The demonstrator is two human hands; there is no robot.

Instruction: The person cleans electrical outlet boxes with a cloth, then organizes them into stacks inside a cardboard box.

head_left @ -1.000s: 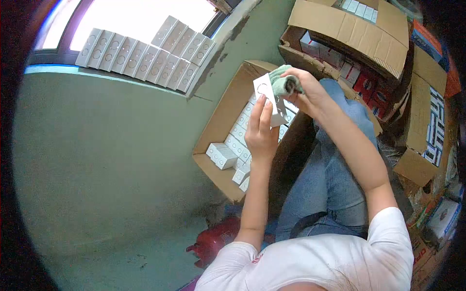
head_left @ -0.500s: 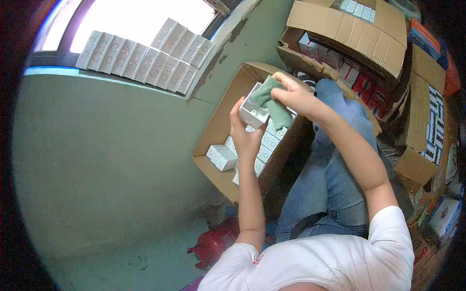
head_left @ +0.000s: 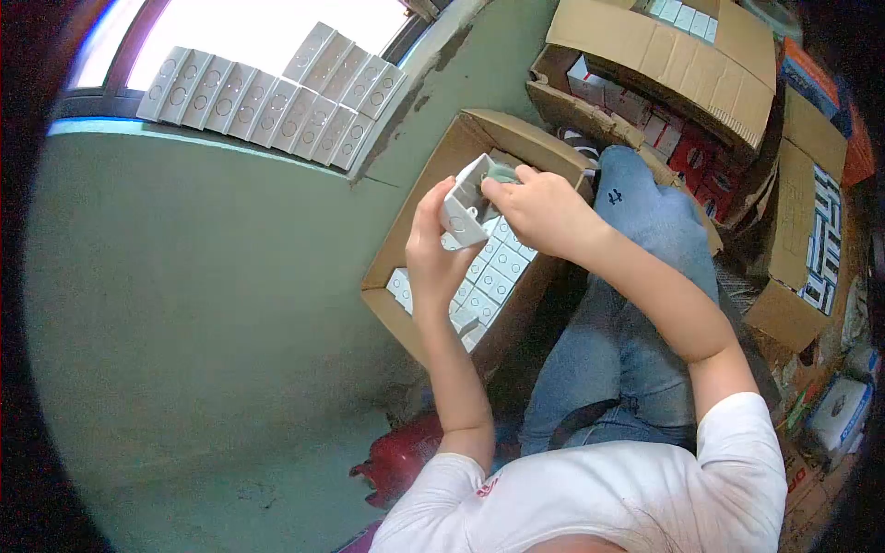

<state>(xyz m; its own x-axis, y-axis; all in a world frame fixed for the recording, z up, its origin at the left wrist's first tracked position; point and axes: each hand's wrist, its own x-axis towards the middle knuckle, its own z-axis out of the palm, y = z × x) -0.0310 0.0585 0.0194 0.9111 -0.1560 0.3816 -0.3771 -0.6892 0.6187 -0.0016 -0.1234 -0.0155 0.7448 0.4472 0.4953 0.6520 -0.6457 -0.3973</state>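
My left hand [head_left: 431,244] is closed round a white plastic electrical back box [head_left: 458,221], held tilted with its open side toward my right hand. Between the fingers of my right hand [head_left: 550,214] is a green cloth [head_left: 502,173], bunched up and partly hidden at the box's opening. Whether the cloth touches the inner walls cannot be made out. Below both hands stands an open cardboard carton [head_left: 433,189] holding rows of similar white boxes [head_left: 498,263].
Stacked white boxes [head_left: 249,106] line the window sill at upper left. Cardboard cartons [head_left: 654,55] with boxes inside stand at upper right, and another carton [head_left: 784,240] is at the right. My jeans-clad legs lie right of the open carton. A red object [head_left: 406,456] sits low against the wall.
The cloth, earlier draped over the box's rim and hanging down, is now bunched at the opening. My left hand has moved slightly left with the box and turned it; my right hand has come lower.
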